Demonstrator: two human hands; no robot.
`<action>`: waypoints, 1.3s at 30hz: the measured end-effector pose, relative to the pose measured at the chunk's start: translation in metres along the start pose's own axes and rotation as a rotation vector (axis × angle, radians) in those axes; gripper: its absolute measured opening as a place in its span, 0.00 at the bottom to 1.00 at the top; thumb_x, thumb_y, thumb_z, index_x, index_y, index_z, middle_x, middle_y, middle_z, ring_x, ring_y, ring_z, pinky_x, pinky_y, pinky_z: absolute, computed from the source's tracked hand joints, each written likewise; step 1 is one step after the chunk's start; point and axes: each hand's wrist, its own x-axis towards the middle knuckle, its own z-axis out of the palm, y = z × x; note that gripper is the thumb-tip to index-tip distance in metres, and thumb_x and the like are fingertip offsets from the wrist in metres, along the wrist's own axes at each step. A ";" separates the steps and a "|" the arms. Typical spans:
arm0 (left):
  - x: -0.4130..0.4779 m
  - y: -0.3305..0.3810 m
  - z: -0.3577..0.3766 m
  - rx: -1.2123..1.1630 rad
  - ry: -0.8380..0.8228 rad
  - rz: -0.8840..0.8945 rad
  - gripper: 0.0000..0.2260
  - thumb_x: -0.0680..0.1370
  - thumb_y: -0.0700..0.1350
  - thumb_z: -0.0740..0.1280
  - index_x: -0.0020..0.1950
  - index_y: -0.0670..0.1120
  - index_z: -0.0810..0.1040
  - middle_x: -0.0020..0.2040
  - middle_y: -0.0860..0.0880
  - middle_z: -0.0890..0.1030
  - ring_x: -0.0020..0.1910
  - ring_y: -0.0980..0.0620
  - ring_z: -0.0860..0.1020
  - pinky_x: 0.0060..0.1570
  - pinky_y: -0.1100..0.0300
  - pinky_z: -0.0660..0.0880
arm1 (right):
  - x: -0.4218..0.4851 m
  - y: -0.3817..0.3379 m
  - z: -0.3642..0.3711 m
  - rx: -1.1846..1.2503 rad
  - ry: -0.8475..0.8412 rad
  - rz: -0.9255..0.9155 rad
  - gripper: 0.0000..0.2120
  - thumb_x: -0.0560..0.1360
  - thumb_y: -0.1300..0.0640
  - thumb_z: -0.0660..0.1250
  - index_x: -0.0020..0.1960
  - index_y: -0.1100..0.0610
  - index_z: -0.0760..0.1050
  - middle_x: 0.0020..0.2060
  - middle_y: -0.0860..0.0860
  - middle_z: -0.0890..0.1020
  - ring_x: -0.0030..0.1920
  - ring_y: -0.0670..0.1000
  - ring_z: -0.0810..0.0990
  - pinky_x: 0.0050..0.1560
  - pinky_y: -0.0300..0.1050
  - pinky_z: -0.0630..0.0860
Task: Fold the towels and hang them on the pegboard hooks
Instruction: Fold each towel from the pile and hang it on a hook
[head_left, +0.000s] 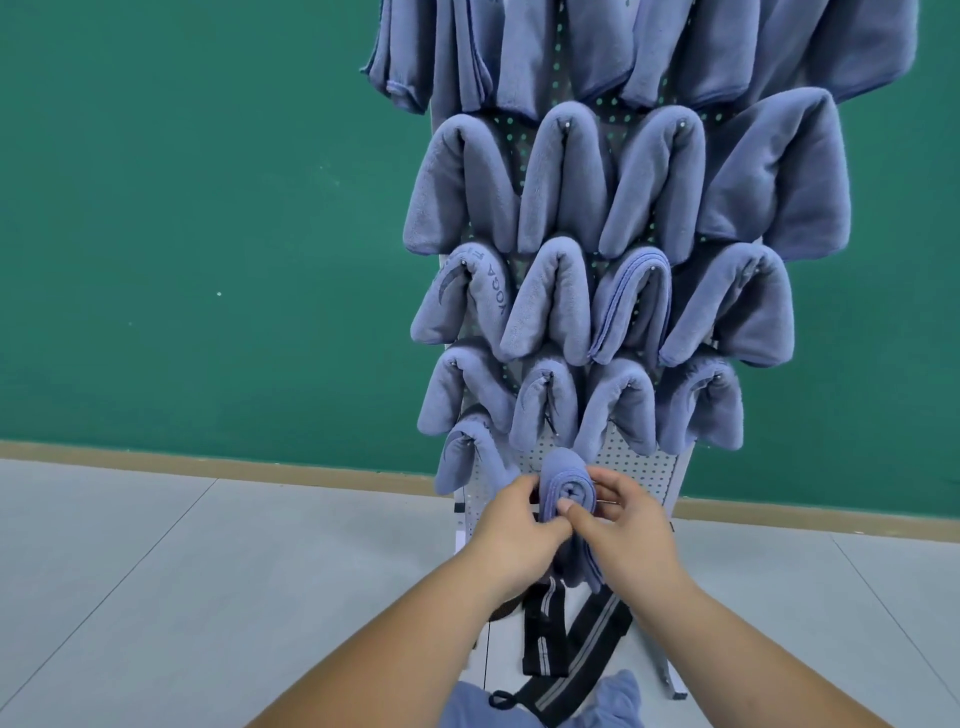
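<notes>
Left hand (514, 525) and right hand (623, 535) are curled around a folded blue towel (563, 486), which is pinched between thumbs and fingers low against a white pegboard (641, 470). Higher on the board, rows of hung towels (563, 176) in the same blue are draped over small metal hooks (682, 123). One lettered towel (485, 293), at the left end of a middle row, is marked "YOGA"; the writing beside it cannot be read. Black straps with grey stripes (550, 629) are seen below the hands. A green wall (182, 234) and a pale grey floor (130, 571) are seen behind.
</notes>
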 end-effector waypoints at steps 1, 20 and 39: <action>0.002 -0.004 -0.001 0.028 0.000 0.010 0.17 0.76 0.49 0.73 0.64 0.55 0.78 0.54 0.56 0.85 0.51 0.58 0.84 0.50 0.62 0.81 | 0.001 0.001 0.002 -0.027 0.025 -0.005 0.19 0.73 0.60 0.79 0.61 0.50 0.80 0.49 0.45 0.88 0.50 0.46 0.87 0.55 0.48 0.84; 0.042 -0.008 0.006 0.327 0.249 0.068 0.25 0.71 0.65 0.72 0.64 0.59 0.71 0.57 0.58 0.76 0.52 0.54 0.81 0.51 0.50 0.80 | 0.061 -0.004 0.002 -0.530 -0.232 -0.319 0.07 0.83 0.53 0.59 0.59 0.43 0.68 0.76 0.44 0.71 0.69 0.50 0.74 0.62 0.52 0.73; 0.093 -0.017 0.022 0.509 0.522 0.314 0.11 0.78 0.44 0.64 0.58 0.50 0.82 0.54 0.52 0.77 0.53 0.48 0.77 0.53 0.50 0.78 | 0.084 0.011 0.024 -0.525 0.152 -0.312 0.10 0.84 0.52 0.62 0.63 0.45 0.78 0.48 0.44 0.84 0.45 0.51 0.81 0.43 0.52 0.80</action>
